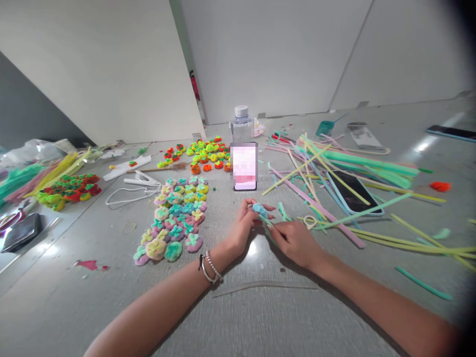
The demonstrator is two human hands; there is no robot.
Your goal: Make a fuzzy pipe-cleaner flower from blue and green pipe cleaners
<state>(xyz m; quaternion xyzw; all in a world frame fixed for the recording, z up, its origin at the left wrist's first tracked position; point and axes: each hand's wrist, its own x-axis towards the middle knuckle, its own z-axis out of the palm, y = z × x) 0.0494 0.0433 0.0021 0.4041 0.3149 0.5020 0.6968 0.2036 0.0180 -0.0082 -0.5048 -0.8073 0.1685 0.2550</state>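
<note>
A light blue coil of fuzzy pipe cleaner (pixel 260 210) sits in the fingers of my left hand (pixel 244 218), which is closed around it. From the coil a mint green pipe cleaner (pixel 268 224) runs towards my right hand (pixel 297 240), whose thumb and finger pinch it. Both hands are close together over the middle of the grey surface. Left of them lie several rows of pastel fuzzy pieces (pixel 176 232) with small petal-like tops. Just right of the fingers are a short teal pipe cleaner piece (pixel 284 212) and a cream ring-shaped item (pixel 310 221).
A phone (pixel 244 187) stands upright beyond my hands, before a clear bottle (pixel 241 126). Loose pipe cleaners (pixel 320 213) spread across the right, around another phone (pixel 355 193). Red and yellow fuzzy pieces (pixel 208 153) lie at the back. A white corded tool (pixel 141 179) is on the left.
</note>
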